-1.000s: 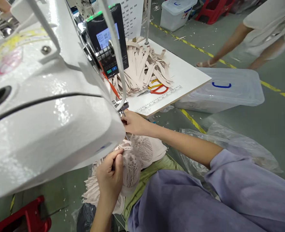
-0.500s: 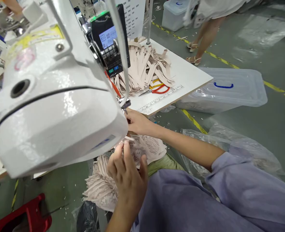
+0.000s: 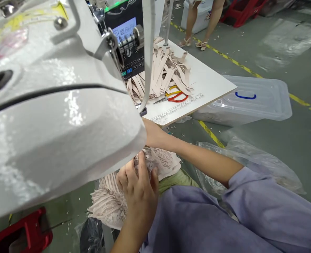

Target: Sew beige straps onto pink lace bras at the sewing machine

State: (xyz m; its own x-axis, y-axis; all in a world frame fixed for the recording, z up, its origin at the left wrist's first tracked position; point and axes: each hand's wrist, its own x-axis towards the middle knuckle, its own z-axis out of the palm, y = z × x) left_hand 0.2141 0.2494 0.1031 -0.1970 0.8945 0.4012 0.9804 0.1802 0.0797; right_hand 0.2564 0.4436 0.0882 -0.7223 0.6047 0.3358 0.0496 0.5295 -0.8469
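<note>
A big white sewing machine head fills the left of the view. Just below its front edge my left hand rests on a bundle of beige lace fabric in my lap, fingers curled over the cloth. My right hand reaches under the machine head; only its wrist and the back of the hand show, the fingers are hidden. More lace lies between the two hands.
A white table carries a pile of beige straps, red and yellow scissors and a printed ruler. The machine's control panel glows behind. A lidded clear bin and plastic bags sit on the floor; another person's legs stand beyond.
The view moved closer, so the machine head now covers my right hand's fingers. My left hand slid up over the lace toward the machine. The other person walked further left and away.
</note>
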